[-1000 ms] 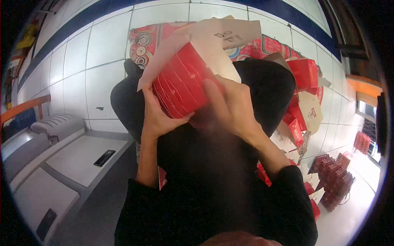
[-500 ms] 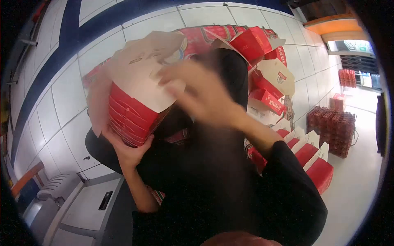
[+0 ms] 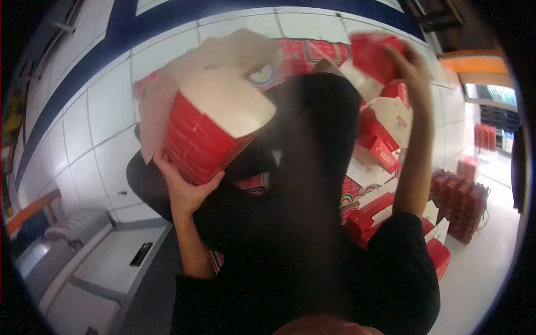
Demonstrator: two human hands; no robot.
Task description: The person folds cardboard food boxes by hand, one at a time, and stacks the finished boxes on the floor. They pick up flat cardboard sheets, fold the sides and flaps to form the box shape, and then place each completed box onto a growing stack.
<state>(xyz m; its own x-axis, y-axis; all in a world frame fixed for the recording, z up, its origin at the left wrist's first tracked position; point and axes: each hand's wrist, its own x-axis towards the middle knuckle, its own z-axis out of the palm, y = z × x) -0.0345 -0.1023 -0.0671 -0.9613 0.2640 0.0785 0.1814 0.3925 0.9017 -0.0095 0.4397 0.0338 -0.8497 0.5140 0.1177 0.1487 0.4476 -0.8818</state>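
My left hand [image 3: 190,192] grips the lower side of a nested stack of red cardboard food boxes [image 3: 198,139], whose white inner flaps [image 3: 229,100] are spread at the top. The stack leans over my left leg. Out at the upper right, my right hand [image 3: 412,66] has its fingers closed on a single red food box [image 3: 378,58], blurred by motion. Just below that box lie several more red boxes, one with an open cream lid [image 3: 393,120] and another red box [image 3: 379,151] nearer to me.
A patterned pink mat [image 3: 312,53] lies under my legs on white floor tiles [image 3: 114,114]. Folded red boxes [image 3: 374,212] stand in a row by my right side. Stacked reddish-brown trays [image 3: 460,204] stand farther right. At the lower left is a grey cabinet-like object [image 3: 111,268].
My right hand has moved from beside the stack's flaps out to the upper right and taken hold of a red box. My left hand still holds the stack. The view has turned slightly.
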